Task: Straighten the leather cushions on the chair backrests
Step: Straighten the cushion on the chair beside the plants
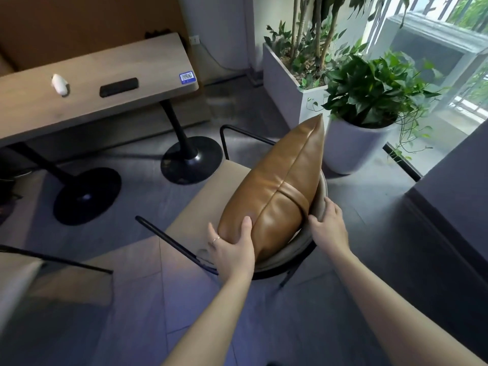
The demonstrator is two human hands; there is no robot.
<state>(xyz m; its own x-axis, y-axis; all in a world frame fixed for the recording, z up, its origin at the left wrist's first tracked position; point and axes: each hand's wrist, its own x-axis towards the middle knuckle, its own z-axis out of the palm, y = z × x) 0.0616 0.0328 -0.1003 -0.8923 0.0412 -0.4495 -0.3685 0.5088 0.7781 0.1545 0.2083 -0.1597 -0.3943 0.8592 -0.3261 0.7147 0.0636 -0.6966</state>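
Note:
A tan leather cushion (pixel 280 186) stands on edge on a chair, leaning against the curved grey backrest (pixel 298 249). My left hand (pixel 232 247) cups its near lower corner, thumb pressed into the leather. On the backrest's top edge rests my right hand (pixel 328 225), thumb tucked between cushion and backrest by the cushion's strap. The beige seat (pixel 211 196) shows to the cushion's left. Black metal armrests (pixel 169 239) frame the chair.
A wooden table (pixel 87 85) on black pedestal bases stands at the back left, with a black object and a white object on it. Potted plants (pixel 369 101) crowd close behind the chair on the right. Another chair's edge (pixel 21 281) sits at the left.

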